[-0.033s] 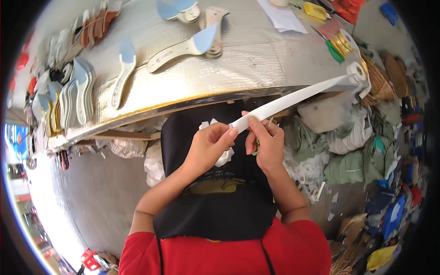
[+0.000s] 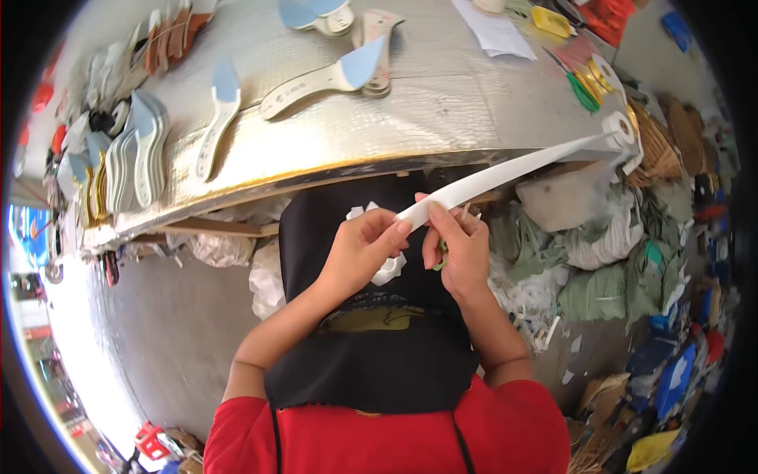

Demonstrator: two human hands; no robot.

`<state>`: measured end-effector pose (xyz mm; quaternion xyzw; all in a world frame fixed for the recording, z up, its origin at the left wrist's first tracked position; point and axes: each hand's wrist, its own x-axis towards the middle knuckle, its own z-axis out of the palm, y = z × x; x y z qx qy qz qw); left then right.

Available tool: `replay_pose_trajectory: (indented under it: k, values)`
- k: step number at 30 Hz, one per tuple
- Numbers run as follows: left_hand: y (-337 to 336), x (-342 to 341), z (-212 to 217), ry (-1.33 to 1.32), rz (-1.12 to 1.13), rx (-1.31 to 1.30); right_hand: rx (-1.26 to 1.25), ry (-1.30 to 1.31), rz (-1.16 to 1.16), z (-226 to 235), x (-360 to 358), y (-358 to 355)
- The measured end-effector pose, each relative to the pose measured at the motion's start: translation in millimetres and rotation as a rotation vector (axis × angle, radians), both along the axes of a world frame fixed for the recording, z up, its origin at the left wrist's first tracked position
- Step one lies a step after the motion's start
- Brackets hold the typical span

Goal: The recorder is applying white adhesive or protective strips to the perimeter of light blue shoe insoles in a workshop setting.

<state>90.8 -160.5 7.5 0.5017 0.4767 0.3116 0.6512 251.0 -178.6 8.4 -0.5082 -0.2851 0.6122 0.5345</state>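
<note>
A long white tape (image 2: 505,175) runs from a roll (image 2: 617,128) at the table's right edge down to my hands. Its free end is pinched between the thumb and fingers of my left hand (image 2: 365,243). Just to the right, my right hand (image 2: 459,246) grips the same tape, with the thumb on top. Something green (image 2: 442,257), mostly hidden, sits in the right fingers too; I cannot make out its kind. Beneath my hands, white scraps (image 2: 388,271) lie on the black apron (image 2: 371,363) over my lap.
On the silver-covered table (image 2: 442,118) lie cream strap-like pieces with blue ends (image 2: 324,81), some in stacks (image 2: 148,150) at the left. Green-handled scissors (image 2: 583,93) rest near the roll. Bundled green cloth (image 2: 608,288) and plastic bags (image 2: 267,284) sit below the table edge.
</note>
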Motion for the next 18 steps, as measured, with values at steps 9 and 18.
replay_pose_trajectory:
  k: [9, 18]
  values:
    - [-25.8, -73.8, -49.8, -0.011, 0.279, -0.066, 0.058, 0.189, -0.214, -73.7, 76.5, 3.8]
    - [-91.8, -163.1, -85.9, 0.19, 0.398, -0.334, -0.711, -1.286, -0.077, -196.4, 232.9, 0.8]
